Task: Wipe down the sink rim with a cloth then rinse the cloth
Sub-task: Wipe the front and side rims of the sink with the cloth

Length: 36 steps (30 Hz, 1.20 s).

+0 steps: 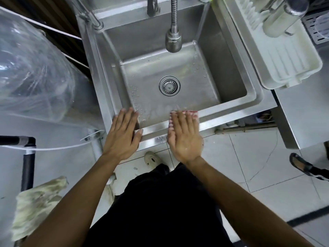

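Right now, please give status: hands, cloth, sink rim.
Left hand flat on near rim, empty. Right hand pressing cloth onto sink rim. Tap dry. Nothing blocking.

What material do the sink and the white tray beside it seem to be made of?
The sink looks like brushed stainless steel: grey, with soft reflections and folded seams. The tray appears to be moulded plastic: matte off-white, with ribs and rounded corners.
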Each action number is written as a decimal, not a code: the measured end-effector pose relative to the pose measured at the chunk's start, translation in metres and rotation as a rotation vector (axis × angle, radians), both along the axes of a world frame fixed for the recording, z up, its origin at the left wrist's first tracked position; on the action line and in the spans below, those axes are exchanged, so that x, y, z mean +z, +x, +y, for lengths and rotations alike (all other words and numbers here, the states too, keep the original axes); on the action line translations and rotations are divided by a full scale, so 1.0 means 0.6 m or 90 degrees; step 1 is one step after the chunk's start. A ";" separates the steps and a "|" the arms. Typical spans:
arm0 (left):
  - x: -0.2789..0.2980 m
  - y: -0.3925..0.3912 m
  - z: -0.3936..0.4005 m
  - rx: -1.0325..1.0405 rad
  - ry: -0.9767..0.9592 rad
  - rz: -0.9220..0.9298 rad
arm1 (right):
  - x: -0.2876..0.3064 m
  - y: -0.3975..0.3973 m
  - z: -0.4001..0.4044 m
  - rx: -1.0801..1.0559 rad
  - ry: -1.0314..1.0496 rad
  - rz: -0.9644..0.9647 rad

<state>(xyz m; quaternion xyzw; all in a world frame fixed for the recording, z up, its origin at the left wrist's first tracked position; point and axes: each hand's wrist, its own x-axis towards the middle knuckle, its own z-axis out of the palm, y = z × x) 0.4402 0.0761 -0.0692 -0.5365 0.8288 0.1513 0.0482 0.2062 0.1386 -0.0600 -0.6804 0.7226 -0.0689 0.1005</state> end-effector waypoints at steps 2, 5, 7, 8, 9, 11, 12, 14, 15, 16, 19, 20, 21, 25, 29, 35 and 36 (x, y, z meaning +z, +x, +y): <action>0.001 0.008 -0.009 0.059 0.002 0.024 | 0.002 0.091 0.006 0.097 0.017 -0.033; 0.002 0.038 -0.035 0.135 0.015 0.041 | -0.013 0.110 0.009 0.259 0.000 -0.048; 0.000 0.062 -0.054 0.075 0.024 0.027 | -0.022 0.046 0.010 0.317 -0.022 -0.050; -0.001 0.073 -0.064 0.041 0.022 0.017 | -0.025 0.000 0.008 0.306 -0.030 -0.050; 0.000 0.084 -0.076 0.016 0.021 0.010 | -0.030 -0.049 0.004 0.275 -0.041 -0.044; 0.001 0.097 -0.091 -0.009 0.028 0.005 | -0.029 -0.148 -0.004 0.202 -0.029 -0.004; 0.001 0.100 -0.094 -0.013 0.028 0.008 | -0.025 -0.178 -0.007 0.166 -0.012 0.015; 0.004 0.097 -0.092 -0.003 0.026 0.021 | -0.019 -0.175 -0.009 0.069 0.018 0.030; 0.005 0.094 -0.088 0.017 0.028 0.026 | -0.018 -0.141 -0.009 0.017 0.021 0.029; 0.005 0.090 -0.085 0.041 0.031 0.030 | -0.017 -0.095 -0.007 -0.007 0.024 0.023; 0.003 0.090 -0.081 0.086 0.045 0.040 | -0.022 0.072 0.006 0.149 0.024 -0.006; 0.002 0.093 -0.082 0.084 0.047 0.038 | -0.022 0.123 0.008 0.225 0.032 -0.012; 0.003 0.097 -0.084 0.076 0.047 0.033 | -0.021 0.165 0.007 0.283 0.039 -0.012; 0.006 0.117 -0.092 0.030 0.049 0.018 | -0.023 0.195 -0.009 0.432 0.018 -0.016; 0.008 0.123 -0.095 0.006 0.047 0.021 | -0.036 0.062 -0.028 0.656 -0.046 0.010; 0.010 0.135 -0.109 0.036 0.043 0.020 | -0.039 0.160 -0.030 0.448 0.025 -0.067; 0.011 0.137 -0.113 0.041 0.047 0.022 | -0.036 0.194 -0.031 0.409 0.035 -0.078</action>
